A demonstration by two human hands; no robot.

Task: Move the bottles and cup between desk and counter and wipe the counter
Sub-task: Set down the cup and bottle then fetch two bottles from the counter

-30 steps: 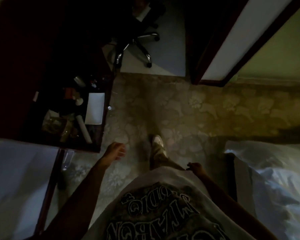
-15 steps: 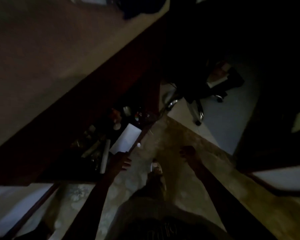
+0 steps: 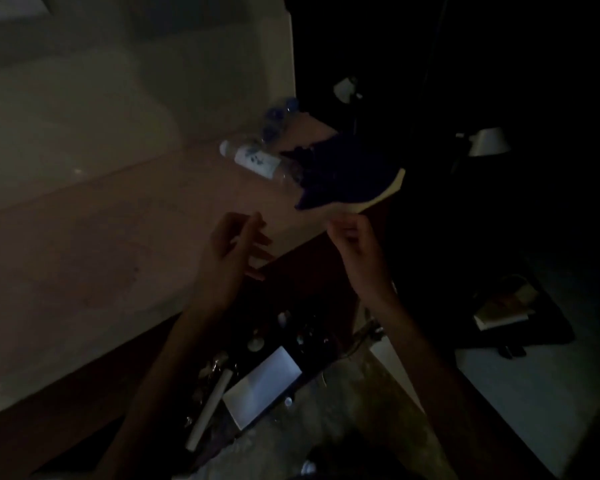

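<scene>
Bottles (image 3: 257, 161) lie on the counter (image 3: 125, 237), one on its side just beside a dark cloth (image 3: 340, 168) at the counter's far edge. My left hand (image 3: 229, 251) hovers above the counter, fingers relaxed and empty; my right hand (image 3: 354, 240) is raised just below the cloth — whether it pinches anything, I cannot tell. Reaching in this dimness could roll the bottle off.

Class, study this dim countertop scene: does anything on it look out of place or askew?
Yes. A clear plastic bottle with a white label lies on its side on the pale counter, while blue-capped bottles behind seem upright. A dark cloth covers its base end.
</scene>
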